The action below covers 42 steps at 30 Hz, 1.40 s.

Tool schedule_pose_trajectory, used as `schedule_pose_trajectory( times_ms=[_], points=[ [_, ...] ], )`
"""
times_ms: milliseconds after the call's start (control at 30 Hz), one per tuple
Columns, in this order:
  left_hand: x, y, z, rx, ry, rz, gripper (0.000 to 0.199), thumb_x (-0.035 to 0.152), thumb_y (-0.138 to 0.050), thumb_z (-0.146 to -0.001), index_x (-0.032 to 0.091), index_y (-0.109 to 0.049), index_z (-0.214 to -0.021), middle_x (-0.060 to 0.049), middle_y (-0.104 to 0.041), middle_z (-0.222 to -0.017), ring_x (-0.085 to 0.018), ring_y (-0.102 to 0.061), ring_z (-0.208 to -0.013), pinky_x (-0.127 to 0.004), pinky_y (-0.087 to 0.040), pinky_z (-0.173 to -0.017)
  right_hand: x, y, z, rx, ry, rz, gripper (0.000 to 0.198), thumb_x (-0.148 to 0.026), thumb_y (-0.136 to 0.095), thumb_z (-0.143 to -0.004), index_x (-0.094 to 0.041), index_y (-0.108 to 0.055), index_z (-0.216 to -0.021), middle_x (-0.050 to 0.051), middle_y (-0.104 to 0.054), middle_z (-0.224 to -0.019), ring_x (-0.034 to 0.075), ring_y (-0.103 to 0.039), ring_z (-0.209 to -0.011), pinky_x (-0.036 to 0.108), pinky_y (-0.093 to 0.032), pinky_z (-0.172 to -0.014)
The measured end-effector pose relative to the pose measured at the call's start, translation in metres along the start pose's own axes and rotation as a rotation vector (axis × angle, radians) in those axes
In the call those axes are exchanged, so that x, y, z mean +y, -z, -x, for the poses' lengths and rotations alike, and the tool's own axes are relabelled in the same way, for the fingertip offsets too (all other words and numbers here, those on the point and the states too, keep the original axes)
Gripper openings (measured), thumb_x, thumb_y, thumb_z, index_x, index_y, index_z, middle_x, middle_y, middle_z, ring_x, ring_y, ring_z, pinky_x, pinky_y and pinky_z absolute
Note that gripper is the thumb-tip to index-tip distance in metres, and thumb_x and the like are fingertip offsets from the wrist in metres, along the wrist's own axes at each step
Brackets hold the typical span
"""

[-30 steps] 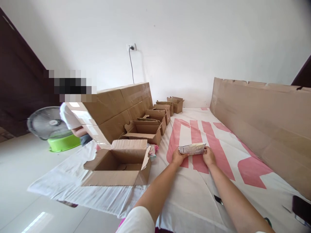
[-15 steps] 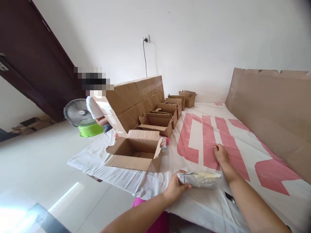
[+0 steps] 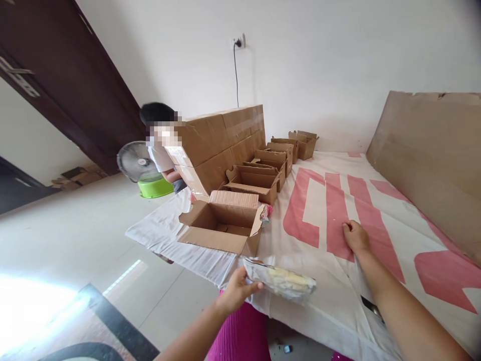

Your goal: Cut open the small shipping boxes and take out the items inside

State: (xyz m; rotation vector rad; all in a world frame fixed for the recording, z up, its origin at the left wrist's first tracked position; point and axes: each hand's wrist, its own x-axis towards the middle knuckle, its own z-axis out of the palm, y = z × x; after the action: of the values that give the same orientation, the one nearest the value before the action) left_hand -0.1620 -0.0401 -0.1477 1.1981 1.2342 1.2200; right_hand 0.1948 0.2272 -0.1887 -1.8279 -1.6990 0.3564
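Packet point(image 3: 283, 282), pale and partly see-through with something yellowish inside, is nearer the person than the front open box point(image 3: 212, 239) and to the right of it, over the tabletop point(image 3: 326, 301) by its near edge. The left hand point(image 3: 236, 295) pinches the packet's left end, thumb on the near side and the other fingers mostly hidden behind. Whether the packet's underside touches the cloth cannot be told.

The right hand point(image 3: 355, 238) is well to the right of the front open box, low over a red stripe, its fingers curled and pressed together; whether anything small is between them is too hard to see. A dark blade-like tool point(image 3: 372, 308) lies beside the right forearm, farther right and nearer than that box.

Behind the front open box, more open boxes point(image 3: 253, 189) run back in a row, with stacked cartons point(image 3: 236, 135) along their left. A small pink packet point(image 3: 266, 213) touches or nearly touches its right side. A broad stretch of flat cloth opens to its right, bounded by an upright cardboard panel point(image 3: 432, 165). The tabletop's left edge passes just beyond its left side.
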Motion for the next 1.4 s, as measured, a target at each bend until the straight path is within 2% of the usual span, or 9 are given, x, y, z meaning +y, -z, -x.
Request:
schedule_pose_trajectory(
  times_ms=[133,233,533,733,1000,1100,1200,1300,1400],
  points=[
    [0.006,0.054,0.012,0.084,0.021,-0.024,0.051,0.046,-0.082,-0.066,0.016,-0.069,-0.105,-0.011,-0.073,-0.104,-0.032,-0.065,-0.105,-0.045,-0.048,-0.098,0.0,0.0,-0.001,0.01,0.005,0.005,0.024,-0.032,-0.048,-0.085,-0.02,-0.068,-0.09,0.008,-0.07,-0.095,0.021,-0.061,-0.082,0.029,-0.043,-0.066],
    [0.006,0.073,0.019,0.14,0.004,-0.058,0.05,0.044,-0.082,-0.067,0.016,-0.07,-0.107,-0.013,-0.072,-0.108,-0.033,-0.064,-0.107,-0.046,-0.048,-0.099,-0.001,0.0,-0.001,0.02,0.01,0.018,0.025,-0.032,-0.048,-0.084,-0.02,-0.069,-0.09,0.008,-0.07,-0.092,0.022,-0.061,-0.079,0.03,-0.042,-0.064],
    [-0.003,0.101,0.02,0.268,0.002,-0.039,0.052,0.043,-0.084,-0.061,0.017,-0.07,-0.103,-0.012,-0.073,-0.108,-0.033,-0.065,-0.108,-0.044,-0.05,-0.097,0.0,0.0,-0.002,0.019,0.014,0.076,0.027,-0.034,-0.048,-0.083,-0.018,-0.07,-0.09,0.01,-0.07,-0.094,0.023,-0.06,-0.078,0.032,-0.042,-0.064],
    [0.001,0.133,0.019,0.467,0.067,-0.062,0.062,0.049,-0.086,-0.055,0.016,-0.063,-0.102,-0.011,-0.073,-0.101,-0.031,-0.068,-0.098,-0.043,-0.053,-0.089,0.001,-0.001,-0.002,0.01,0.013,0.078,0.027,-0.032,-0.048,-0.084,-0.018,-0.07,-0.093,0.01,-0.07,-0.096,0.022,-0.06,-0.08,0.031,-0.043,-0.065],
    [-0.009,0.126,0.003,0.682,-0.035,-0.202,0.06,0.049,-0.077,-0.064,0.021,-0.051,-0.109,-0.007,-0.062,-0.109,-0.028,-0.058,-0.11,-0.046,-0.047,-0.098,-0.001,0.0,0.0,0.01,0.01,0.083,0.026,-0.032,-0.049,-0.084,-0.018,-0.07,-0.093,0.009,-0.069,-0.093,0.022,-0.06,-0.08,0.031,-0.043,-0.067],
    [-0.004,0.119,0.005,0.909,-0.222,-0.495,0.064,0.038,-0.075,-0.068,0.022,-0.044,-0.121,-0.011,-0.049,-0.125,-0.03,-0.045,-0.125,-0.051,-0.041,-0.103,-0.002,0.001,0.0,0.009,0.009,0.087,0.026,-0.032,-0.049,-0.083,-0.019,-0.07,-0.092,0.009,-0.069,-0.092,0.022,-0.059,-0.079,0.031,-0.042,-0.066],
    [0.011,0.111,0.006,1.073,-0.582,-0.92,0.052,0.027,-0.07,-0.074,0.02,-0.046,-0.119,-0.014,-0.049,-0.121,-0.03,-0.047,-0.121,-0.049,-0.045,-0.096,-0.003,0.002,0.0,0.001,0.002,0.091,0.025,-0.031,-0.049,-0.082,-0.019,-0.069,-0.091,0.009,-0.068,-0.091,0.023,-0.059,-0.079,0.032,-0.041,-0.065],
    [0.03,0.104,0.0,1.078,-0.758,-1.114,0.028,0.022,-0.066,-0.08,0.02,-0.054,-0.105,-0.008,-0.056,-0.101,-0.024,-0.057,-0.102,-0.043,-0.047,-0.091,-0.004,0.003,-0.001,-0.015,-0.012,0.097,0.026,-0.032,-0.049,-0.081,-0.018,-0.069,-0.091,0.01,-0.068,-0.09,0.024,-0.058,-0.077,0.033,-0.04,-0.063],
    [0.045,0.099,-0.012,0.987,-0.758,-1.127,0.027,0.025,-0.063,-0.086,0.019,-0.056,-0.111,-0.011,-0.06,-0.111,-0.024,-0.058,-0.108,-0.042,-0.047,-0.095,-0.006,0.004,0.0,-0.023,-0.023,0.102,0.027,-0.033,-0.049,-0.08,-0.018,-0.069,-0.091,0.01,-0.067,-0.091,0.025,-0.057,-0.076,0.034,-0.04,-0.062]
  ],
)
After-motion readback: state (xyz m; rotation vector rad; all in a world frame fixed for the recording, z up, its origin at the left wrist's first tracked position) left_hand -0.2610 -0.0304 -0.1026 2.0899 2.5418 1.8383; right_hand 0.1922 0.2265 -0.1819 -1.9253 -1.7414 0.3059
